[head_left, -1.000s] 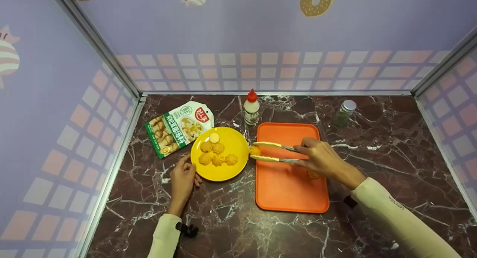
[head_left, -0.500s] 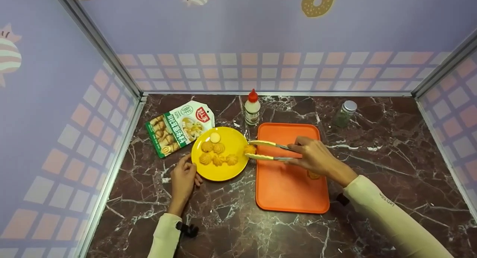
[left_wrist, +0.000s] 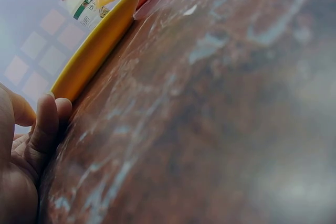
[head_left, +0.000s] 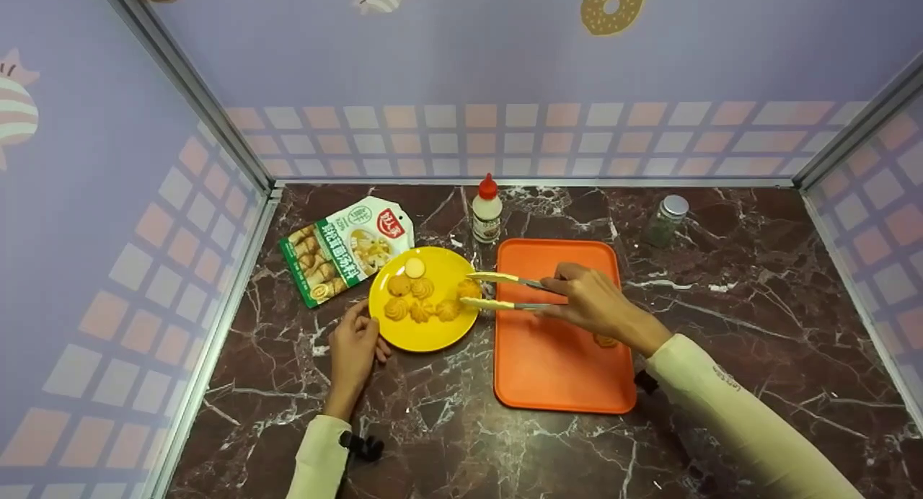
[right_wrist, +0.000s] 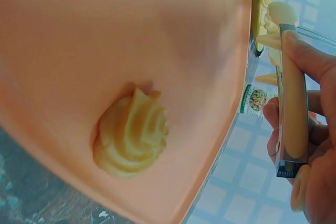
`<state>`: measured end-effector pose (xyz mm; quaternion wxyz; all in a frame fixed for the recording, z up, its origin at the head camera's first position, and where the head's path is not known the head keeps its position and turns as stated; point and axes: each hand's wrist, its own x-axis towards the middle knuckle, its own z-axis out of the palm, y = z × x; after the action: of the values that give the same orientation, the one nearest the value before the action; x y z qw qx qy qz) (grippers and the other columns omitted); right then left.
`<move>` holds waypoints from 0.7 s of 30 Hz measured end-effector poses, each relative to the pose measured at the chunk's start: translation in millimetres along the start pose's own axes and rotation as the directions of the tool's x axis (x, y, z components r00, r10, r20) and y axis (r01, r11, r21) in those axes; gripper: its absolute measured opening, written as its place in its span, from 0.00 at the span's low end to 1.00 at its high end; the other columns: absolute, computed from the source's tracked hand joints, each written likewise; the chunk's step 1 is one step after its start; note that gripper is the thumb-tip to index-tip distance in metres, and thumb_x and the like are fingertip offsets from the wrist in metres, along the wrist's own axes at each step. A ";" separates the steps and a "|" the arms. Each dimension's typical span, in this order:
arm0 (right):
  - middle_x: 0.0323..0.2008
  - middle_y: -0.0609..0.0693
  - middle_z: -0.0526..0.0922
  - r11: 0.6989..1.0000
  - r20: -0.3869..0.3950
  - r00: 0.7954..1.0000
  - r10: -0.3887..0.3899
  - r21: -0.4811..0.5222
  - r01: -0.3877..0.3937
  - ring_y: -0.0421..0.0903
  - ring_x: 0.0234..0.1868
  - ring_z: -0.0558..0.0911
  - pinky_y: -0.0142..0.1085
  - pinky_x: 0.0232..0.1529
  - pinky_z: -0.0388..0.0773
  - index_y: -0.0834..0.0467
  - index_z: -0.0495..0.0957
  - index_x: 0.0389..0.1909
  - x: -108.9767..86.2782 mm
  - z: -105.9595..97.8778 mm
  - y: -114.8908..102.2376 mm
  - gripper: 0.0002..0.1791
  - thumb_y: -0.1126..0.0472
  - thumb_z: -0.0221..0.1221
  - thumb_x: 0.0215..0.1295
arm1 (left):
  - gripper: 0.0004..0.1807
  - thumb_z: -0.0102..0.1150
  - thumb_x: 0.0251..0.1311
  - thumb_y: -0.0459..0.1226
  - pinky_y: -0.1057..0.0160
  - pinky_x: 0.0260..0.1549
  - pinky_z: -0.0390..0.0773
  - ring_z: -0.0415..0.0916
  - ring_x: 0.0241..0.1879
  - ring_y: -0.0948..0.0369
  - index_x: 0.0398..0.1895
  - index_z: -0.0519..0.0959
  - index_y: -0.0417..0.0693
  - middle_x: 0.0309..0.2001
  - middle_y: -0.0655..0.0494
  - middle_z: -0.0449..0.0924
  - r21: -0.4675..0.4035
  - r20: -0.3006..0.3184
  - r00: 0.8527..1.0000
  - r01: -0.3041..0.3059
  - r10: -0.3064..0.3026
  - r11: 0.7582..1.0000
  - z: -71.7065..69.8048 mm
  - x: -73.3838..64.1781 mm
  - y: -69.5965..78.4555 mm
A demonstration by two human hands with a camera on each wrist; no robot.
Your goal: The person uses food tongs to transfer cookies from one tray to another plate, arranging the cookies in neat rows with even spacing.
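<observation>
My right hand [head_left: 591, 297] grips a pair of tongs [head_left: 530, 283] with pale yellow tips, reaching left across the tray. Between the tips is a piped cookie [head_left: 469, 290], over the right side of the yellow plate [head_left: 425, 340]; whether it touches the plate I cannot tell. Several other cookies [head_left: 420, 288] lie on that plate. My left hand [head_left: 353, 344] rests on the counter, its relaxed fingers touching the plate's lower left rim. On the orange tray [head_left: 555, 383] one swirled cookie [right_wrist: 131, 135] sits below my right wrist, mostly hidden in the head view.
A green and white food packet [head_left: 350, 250] lies behind the plate at left. A red-capped squeeze bottle [head_left: 487, 214] stands behind the gap between plate and tray. At the back right is a jar [head_left: 667, 218] with a silver lid. Walls enclose the marbled counter [head_left: 433, 427].
My right hand has moved left, carrying the cookie in the tongs from the tray's left edge to above the plate's right side. The left hand has stayed at the plate's rim.
</observation>
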<state>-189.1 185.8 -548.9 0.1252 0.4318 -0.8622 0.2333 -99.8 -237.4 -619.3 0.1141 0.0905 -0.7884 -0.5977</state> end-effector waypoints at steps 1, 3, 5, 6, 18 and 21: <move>0.31 0.50 0.74 1.000 0.002 1.000 0.003 0.001 -0.003 0.40 0.27 0.68 0.31 0.23 0.65 0.64 0.92 0.49 1.2 0.9 -0.3 0.25 0.51 0.83 0.59 | 0.23 0.54 0.82 0.30 0.61 0.11 0.82 0.80 0.14 0.55 0.75 0.76 0.37 0.32 0.41 0.84 -0.002 0.002 1.000 -0.006 0.006 1.000 -0.6 -0.2 -0.2; 0.30 0.50 0.74 1.000 0.006 1.000 0.009 0.005 -0.009 0.40 0.27 0.68 0.31 0.22 0.67 0.64 0.92 0.50 3.4 2.6 -0.9 0.25 0.51 0.84 0.58 | 0.23 0.54 0.82 0.30 0.61 0.11 0.82 0.80 0.14 0.55 0.75 0.76 0.37 0.31 0.41 0.84 -0.005 0.005 1.000 -0.012 0.012 1.000 -1.6 -0.6 0.0; 0.31 0.50 0.75 1.000 0.017 1.000 0.016 0.008 -0.016 0.41 0.27 0.70 0.31 0.22 0.69 0.64 0.92 0.50 6.0 4.3 -1.2 0.25 0.51 0.83 0.59 | 0.23 0.54 0.81 0.31 0.60 0.11 0.83 0.80 0.14 0.55 0.75 0.76 0.36 0.31 0.42 0.84 -0.007 0.002 1.000 -0.008 0.008 1.000 -1.9 -0.7 0.0; 0.31 0.51 0.76 1.000 0.021 1.000 0.020 0.012 -0.020 0.41 0.27 0.70 0.31 0.22 0.70 0.65 0.92 0.50 7.6 5.0 -1.6 0.25 0.51 0.83 0.59 | 0.23 0.54 0.81 0.30 0.60 0.11 0.83 0.81 0.14 0.55 0.75 0.76 0.37 0.31 0.42 0.84 -0.009 0.001 1.000 -0.003 0.003 1.000 -2.0 -0.5 0.0; 0.30 0.52 0.78 0.998 0.047 0.998 0.051 0.033 -0.053 0.41 0.26 0.70 0.32 0.21 0.70 0.63 0.92 0.49 19.1 16.6 -2.4 0.23 0.51 0.82 0.61 | 0.23 0.54 0.82 0.29 0.63 0.11 0.81 0.80 0.15 0.52 0.77 0.74 0.36 0.34 0.37 0.84 -0.029 0.005 1.000 -0.001 0.001 1.000 -0.2 -1.2 1.0; 0.30 0.52 0.78 0.998 0.049 0.997 0.053 0.040 -0.055 0.41 0.26 0.70 0.32 0.21 0.70 0.63 0.92 0.49 23.0 18.7 -3.2 0.23 0.52 0.83 0.60 | 0.23 0.53 0.82 0.27 0.63 0.11 0.80 0.79 0.15 0.51 0.76 0.73 0.33 0.33 0.36 0.83 -0.020 -0.005 1.000 0.014 -0.014 1.000 1.0 -2.1 1.2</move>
<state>-200.5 158.9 -554.4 0.0892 0.4165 -0.8713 0.2438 -98.2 -235.5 -618.5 0.1130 0.0964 -0.7813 -0.6062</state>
